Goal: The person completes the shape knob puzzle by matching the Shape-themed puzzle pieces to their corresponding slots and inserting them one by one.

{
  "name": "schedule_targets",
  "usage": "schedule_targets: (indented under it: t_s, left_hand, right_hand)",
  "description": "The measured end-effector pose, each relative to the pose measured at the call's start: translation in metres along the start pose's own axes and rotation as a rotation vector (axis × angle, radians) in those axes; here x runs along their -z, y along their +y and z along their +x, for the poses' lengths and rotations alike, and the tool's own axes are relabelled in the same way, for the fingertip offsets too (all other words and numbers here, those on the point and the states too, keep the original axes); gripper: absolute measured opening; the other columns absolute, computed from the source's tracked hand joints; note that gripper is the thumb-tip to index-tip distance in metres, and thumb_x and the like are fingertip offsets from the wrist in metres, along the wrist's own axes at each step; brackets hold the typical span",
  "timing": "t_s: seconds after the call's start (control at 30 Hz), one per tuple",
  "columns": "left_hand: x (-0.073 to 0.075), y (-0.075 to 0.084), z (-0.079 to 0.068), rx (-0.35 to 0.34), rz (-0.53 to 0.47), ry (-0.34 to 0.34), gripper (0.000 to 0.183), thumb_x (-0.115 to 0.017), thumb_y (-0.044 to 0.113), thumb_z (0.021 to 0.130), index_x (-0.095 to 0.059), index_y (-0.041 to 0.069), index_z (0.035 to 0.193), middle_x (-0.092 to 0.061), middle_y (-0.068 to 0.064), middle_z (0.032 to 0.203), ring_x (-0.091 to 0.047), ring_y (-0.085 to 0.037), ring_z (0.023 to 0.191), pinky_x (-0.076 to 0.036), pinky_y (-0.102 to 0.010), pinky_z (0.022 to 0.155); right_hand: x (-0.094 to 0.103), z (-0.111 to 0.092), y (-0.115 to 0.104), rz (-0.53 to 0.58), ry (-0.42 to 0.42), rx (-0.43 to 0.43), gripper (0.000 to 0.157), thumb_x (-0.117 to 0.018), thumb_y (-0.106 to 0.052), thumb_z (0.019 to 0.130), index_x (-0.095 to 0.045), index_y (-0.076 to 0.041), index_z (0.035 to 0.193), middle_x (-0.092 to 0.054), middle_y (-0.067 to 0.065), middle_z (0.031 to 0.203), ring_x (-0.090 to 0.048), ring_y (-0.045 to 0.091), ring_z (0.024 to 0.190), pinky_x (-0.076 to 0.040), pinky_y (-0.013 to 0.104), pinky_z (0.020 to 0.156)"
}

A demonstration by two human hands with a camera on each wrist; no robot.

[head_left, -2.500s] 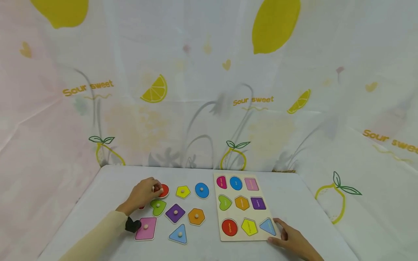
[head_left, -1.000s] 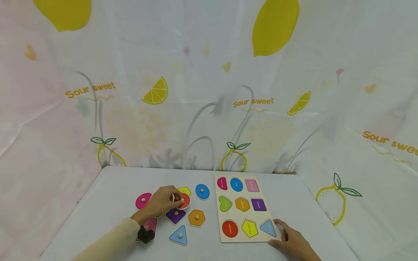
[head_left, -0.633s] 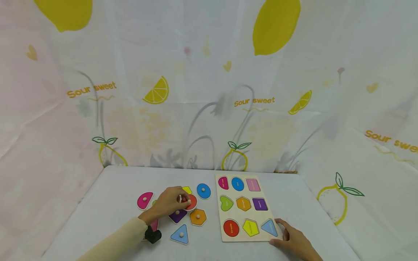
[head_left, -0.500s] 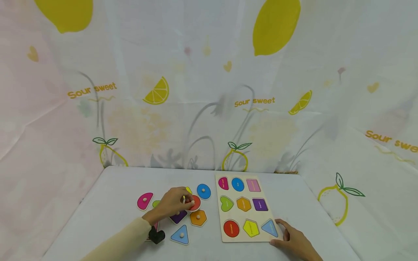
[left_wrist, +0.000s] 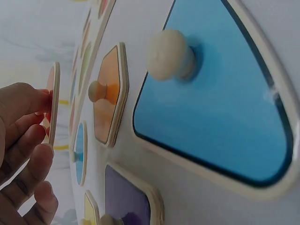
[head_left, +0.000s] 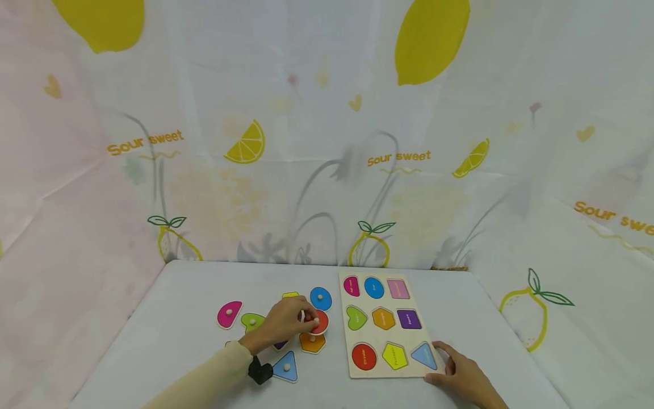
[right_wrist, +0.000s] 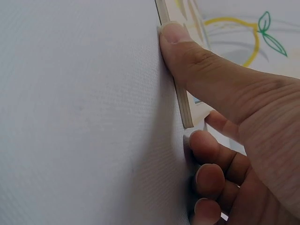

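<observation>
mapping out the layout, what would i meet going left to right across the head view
Magenta half-round piece, green heart piece, blue triangle piece, red round piece held by the left hand, puzzle board, right hand at its corner.

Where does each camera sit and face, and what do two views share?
Head: worn on the head, looking forward and down at the board and printed backdrop; left hand, right hand and a sleeve show.
Left wrist: on that wrist, looking low past the blue triangle toward the orange hexagon; the left hand shows.
Right wrist: on that wrist, looking across the table at the board's edge; the right hand shows.
Shared: head and left wrist both show the red disc held by the left hand.
</observation>
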State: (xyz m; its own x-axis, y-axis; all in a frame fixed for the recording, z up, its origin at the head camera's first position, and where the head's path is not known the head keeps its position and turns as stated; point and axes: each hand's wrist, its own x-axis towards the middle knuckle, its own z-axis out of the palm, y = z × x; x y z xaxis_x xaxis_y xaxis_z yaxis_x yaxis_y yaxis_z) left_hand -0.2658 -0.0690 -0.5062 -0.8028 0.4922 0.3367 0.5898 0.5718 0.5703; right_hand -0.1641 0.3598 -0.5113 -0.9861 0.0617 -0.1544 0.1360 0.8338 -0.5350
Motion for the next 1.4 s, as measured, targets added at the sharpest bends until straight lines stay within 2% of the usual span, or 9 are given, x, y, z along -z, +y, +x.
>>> schedule_targets:
  t_s: [0.17, 0.4, 0.7, 0.93, 1.33, 1.4]
  left_hand:
    - [-0.008, 0.008, 0.004, -0.018, -0.022, -0.005, 0.008, -0.082, 0.024, 0.089, -0.076, 0.02, 0.086, -0.059, 0.012, 0.078, -0.049, -0.002, 0.069, -0.047, -0.021, 0.059]
    - [-0.019, 0.015, 0.007, -0.04, -0.044, -0.04, 0.008, -0.082, 0.022, 0.089, -0.075, 0.019, 0.086, -0.059, 0.014, 0.076, -0.05, -0.002, 0.071, -0.048, -0.02, 0.061]
    - [-0.031, 0.03, 0.015, -0.084, 0.0, -0.045, 0.01, -0.082, 0.027, 0.089, -0.077, 0.019, 0.086, -0.058, 0.018, 0.073, -0.049, 0.0, 0.071, -0.045, -0.019, 0.063]
    - [-0.038, 0.041, 0.017, -0.02, -0.042, -0.125, 0.012, -0.08, 0.031, 0.091, -0.078, 0.019, 0.092, -0.058, 0.015, 0.079, -0.05, 0.0, 0.071, -0.047, -0.018, 0.062]
    - [-0.055, 0.056, 0.021, -0.057, -0.033, -0.158, 0.012, -0.08, 0.032, 0.091, -0.077, 0.02, 0.09, -0.055, 0.015, 0.077, -0.049, 0.001, 0.071, -0.045, -0.016, 0.061]
    - [-0.058, 0.057, 0.023, -0.081, -0.026, -0.166, 0.011, -0.08, 0.031, 0.091, -0.077, 0.02, 0.089, -0.055, 0.015, 0.076, -0.049, 0.001, 0.07, -0.044, -0.016, 0.06]
  right_hand:
    - [0.0, 0.001, 0.001, -0.002, -0.003, 0.01, 0.083, -0.091, -0.042, 0.075, -0.056, -0.003, 0.141, -0.047, 0.002, 0.072, -0.044, 0.016, 0.066, -0.032, 0.028, 0.061]
    - [0.0, 0.002, 0.0, -0.007, -0.012, -0.02, 0.085, -0.09, -0.044, 0.075, -0.055, -0.003, 0.141, -0.046, 0.003, 0.074, -0.044, 0.018, 0.067, -0.033, 0.031, 0.063]
    - [0.001, 0.002, 0.002, -0.01, 0.001, -0.014, 0.087, -0.091, -0.047, 0.073, -0.056, -0.004, 0.141, -0.046, 0.003, 0.073, -0.044, 0.018, 0.066, -0.032, 0.031, 0.062]
    - [-0.003, 0.004, 0.002, 0.0, -0.01, -0.038, 0.091, -0.091, -0.049, 0.071, -0.055, -0.003, 0.141, -0.046, 0.004, 0.073, -0.044, 0.018, 0.067, -0.033, 0.032, 0.063]
    - [-0.003, 0.004, 0.003, -0.011, -0.004, -0.041, 0.091, -0.091, -0.049, 0.071, -0.055, -0.004, 0.142, -0.047, 0.003, 0.073, -0.044, 0.018, 0.067, -0.033, 0.031, 0.062]
    - [-0.002, 0.003, 0.003, -0.01, 0.0, -0.036, 0.091, -0.091, -0.049, 0.071, -0.056, -0.004, 0.142, -0.047, 0.003, 0.073, -0.044, 0.018, 0.066, -0.033, 0.031, 0.062]
